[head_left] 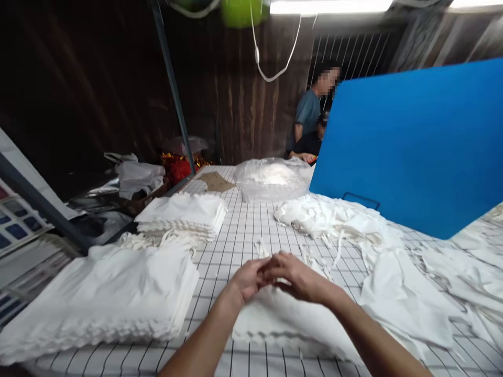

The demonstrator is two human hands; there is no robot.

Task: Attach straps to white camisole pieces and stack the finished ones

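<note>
White cloth bag (pixel 275 314), soft and light, is lying beside the big folded stack (pixel 102 298); left hand (pixel 248 277) and right hand (pixel 296 275) are pinching its top edge.

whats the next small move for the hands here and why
Probably press the white straps flat onto the small stack of white cloth bags. Both the left hand and right hand meet over its far edge, fingers bunched on the straps, and the neat stacks at left lie finished.

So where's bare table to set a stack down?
Bare grid table shows between the far folded stack, the plastic bag and the loose pile. Crowded: near stack left, cloth right, hands on the middle stack.
</note>
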